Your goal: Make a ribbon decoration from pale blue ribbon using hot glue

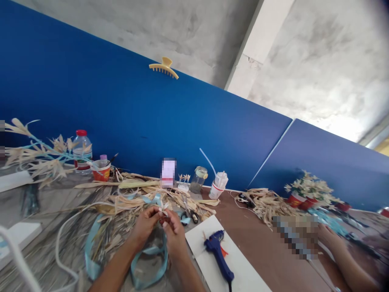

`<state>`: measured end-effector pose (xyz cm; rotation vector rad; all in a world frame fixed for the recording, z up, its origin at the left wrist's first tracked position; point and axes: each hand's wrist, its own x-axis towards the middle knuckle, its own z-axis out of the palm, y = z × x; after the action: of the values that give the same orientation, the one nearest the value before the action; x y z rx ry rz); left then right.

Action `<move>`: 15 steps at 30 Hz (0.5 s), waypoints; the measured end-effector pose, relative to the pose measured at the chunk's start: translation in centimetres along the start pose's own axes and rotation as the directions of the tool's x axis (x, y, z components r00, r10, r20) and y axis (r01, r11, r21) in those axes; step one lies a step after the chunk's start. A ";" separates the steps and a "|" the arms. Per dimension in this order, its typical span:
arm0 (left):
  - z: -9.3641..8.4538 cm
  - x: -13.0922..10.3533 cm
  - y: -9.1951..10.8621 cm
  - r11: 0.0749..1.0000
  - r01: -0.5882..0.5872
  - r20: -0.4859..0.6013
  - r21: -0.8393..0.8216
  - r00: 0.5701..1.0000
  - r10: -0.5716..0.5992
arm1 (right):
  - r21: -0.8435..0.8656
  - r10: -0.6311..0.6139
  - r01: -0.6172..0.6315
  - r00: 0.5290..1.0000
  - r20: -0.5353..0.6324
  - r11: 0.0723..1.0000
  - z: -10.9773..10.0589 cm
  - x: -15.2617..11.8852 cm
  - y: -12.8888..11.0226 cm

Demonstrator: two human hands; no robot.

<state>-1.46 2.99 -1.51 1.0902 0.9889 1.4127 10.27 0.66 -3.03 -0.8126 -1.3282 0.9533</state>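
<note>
Close together above the littered table, my left hand [147, 224] and my right hand [174, 230] pinch a small pale flower [163, 208] between their fingertips. The flower's petals stick up over the fingers; its lower part is hidden by them. Light blue ribbon [153, 250] hangs in a loop under my hands, and another length of it curls at the left. Just right of my right hand lie scissors [191, 215] with black handles. A blue glue gun [218, 253] rests on a white board [200, 233] further right.
Dried husk strips [130, 202] cover the table behind my hands. A plastic bottle [82, 152], a red cup [101, 171], a phone [168, 172], a glass jar [199, 179] and a paper cup [217, 187] line the blue partition [136, 113]. A co-worker's arm [340, 251] reaches in at right.
</note>
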 end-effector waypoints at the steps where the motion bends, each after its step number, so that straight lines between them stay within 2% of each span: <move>1: 0.0 0.0 0.0 1.000 -0.005 -0.011 0.009 1.000 0.005 | 0.029 0.018 -0.018 1.000 -0.002 0.999 0.0 0.0 0.1; 5: 0.0 -0.1 0.0 1.000 -0.007 -0.040 0.004 0.999 0.008 | 0.108 0.065 -0.065 0.998 0.000 0.992 0.1 0.0 0.4; 10: 0.0 -0.1 -0.5 0.990 0.063 -0.042 -0.123 0.997 -0.069 | 0.210 0.146 -0.147 0.989 0.018 0.967 0.2 0.0 0.5; 15: 0.1 -0.1 -0.3 0.987 0.065 -0.058 -0.149 0.996 -0.074 | 0.134 0.050 -0.052 0.999 0.023 0.990 0.1 0.0 0.3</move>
<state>-1.33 2.88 -1.77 0.8993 0.9430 1.4464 10.14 0.79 -3.32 -0.7380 -1.2501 1.0819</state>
